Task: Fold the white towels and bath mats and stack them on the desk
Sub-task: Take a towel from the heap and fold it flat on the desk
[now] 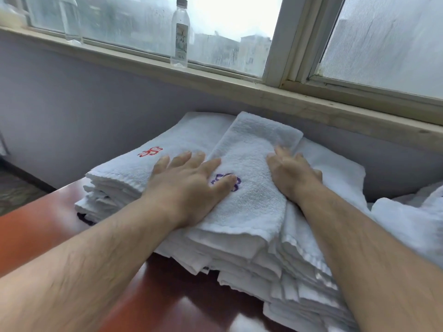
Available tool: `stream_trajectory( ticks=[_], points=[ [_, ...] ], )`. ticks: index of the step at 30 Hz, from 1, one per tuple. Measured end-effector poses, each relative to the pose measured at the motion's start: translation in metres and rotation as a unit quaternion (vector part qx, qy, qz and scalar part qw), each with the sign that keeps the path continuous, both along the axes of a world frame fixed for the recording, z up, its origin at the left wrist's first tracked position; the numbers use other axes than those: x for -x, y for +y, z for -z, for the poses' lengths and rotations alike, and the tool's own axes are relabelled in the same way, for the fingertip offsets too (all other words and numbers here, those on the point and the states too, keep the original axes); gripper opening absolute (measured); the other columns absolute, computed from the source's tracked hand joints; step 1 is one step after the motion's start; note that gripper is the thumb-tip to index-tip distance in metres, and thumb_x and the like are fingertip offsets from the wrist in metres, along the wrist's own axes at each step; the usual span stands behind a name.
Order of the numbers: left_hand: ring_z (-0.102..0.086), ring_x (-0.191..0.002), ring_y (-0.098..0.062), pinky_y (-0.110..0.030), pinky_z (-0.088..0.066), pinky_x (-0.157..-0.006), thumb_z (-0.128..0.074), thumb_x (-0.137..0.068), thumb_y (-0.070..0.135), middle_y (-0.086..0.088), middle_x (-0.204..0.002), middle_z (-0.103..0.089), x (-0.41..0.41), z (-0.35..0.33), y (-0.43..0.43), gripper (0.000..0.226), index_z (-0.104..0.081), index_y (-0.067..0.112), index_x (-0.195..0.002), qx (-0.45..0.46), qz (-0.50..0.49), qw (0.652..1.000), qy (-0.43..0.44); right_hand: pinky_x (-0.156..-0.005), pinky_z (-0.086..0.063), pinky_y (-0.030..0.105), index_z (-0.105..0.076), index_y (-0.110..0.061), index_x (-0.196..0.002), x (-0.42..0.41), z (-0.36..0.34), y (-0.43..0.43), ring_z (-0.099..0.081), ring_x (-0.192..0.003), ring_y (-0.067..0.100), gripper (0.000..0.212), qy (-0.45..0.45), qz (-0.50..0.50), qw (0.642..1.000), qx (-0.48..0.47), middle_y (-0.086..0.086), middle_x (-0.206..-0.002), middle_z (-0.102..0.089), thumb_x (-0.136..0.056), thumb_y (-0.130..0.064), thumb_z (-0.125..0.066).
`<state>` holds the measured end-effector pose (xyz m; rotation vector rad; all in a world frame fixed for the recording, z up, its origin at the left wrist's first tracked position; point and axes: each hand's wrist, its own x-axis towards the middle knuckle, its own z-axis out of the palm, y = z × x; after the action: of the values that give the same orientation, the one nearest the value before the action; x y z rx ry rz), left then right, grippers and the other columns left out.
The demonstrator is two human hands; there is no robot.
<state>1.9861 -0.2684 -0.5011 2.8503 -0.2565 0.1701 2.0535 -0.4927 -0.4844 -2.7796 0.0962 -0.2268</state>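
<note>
- Towels (249, 202): white terry cloth, nubby and matt, with stitched purple and red marks.
- Desk (36, 226): reddish wood, smooth and glossy.
- Bottle (180, 34), upper middle: clear plastic, paper label.
- Sill (239, 87): pale painted wood, matt.

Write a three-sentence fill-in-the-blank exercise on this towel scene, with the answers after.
The left hand and right hand press on the top towel, embroidered in ____ thread.
The left stack carries ____ embroidery on top.
A labelled ____ stands on the window sill.
Answers: purple; red; bottle.
</note>
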Motion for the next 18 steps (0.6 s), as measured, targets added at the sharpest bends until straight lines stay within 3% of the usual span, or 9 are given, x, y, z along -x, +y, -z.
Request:
stream_trajectory(
  ticks=[9,15,18],
  points=[
    [-0.002,-0.154,-0.009,-0.044,0.003,-0.123,0.000,-0.077,0.084,0.013,-0.167,-0.011,-0.001,0.008,-0.001,0.088,-0.015,0.048,-0.156,0.020,-0.005,0.999,-0.028,-0.118,-0.018,0.053,-0.030,-0.031,-0.153,-0.002,0.003,0.002,-0.021,-0.151,0.026,0.057,0.000,0.018,1.000,0.017,-0.009,-0.165,-0.024,-0.101,-0.050,-0.015],
    [-0.009,-0.153,-0.011,-0.045,0.001,-0.123,-0.006,-0.078,0.083,0.013,-0.166,-0.019,0.002,0.008,-0.003,0.086,-0.024,0.046,-0.154,0.044,-0.014,0.998,-0.041,-0.121,-0.015,0.050,-0.018,-0.032,-0.159,0.009,-0.002,0.007,-0.012,-0.154,0.024,0.059,0.018,0.022,0.999,0.025,-0.012,-0.169,-0.012,-0.103,-0.047,-0.012],
    [-0.011,-0.152,-0.012,-0.045,0.002,-0.122,-0.009,-0.076,0.085,0.014,-0.164,-0.021,0.001,0.006,-0.004,0.088,-0.027,0.046,-0.152,0.059,-0.017,0.997,-0.035,-0.120,-0.017,0.054,-0.021,-0.028,-0.157,0.020,-0.005,0.011,-0.013,-0.153,0.027,0.059,0.035,0.016,0.999,0.034,-0.011,-0.169,-0.012,-0.102,-0.047,-0.010]
  ],
)
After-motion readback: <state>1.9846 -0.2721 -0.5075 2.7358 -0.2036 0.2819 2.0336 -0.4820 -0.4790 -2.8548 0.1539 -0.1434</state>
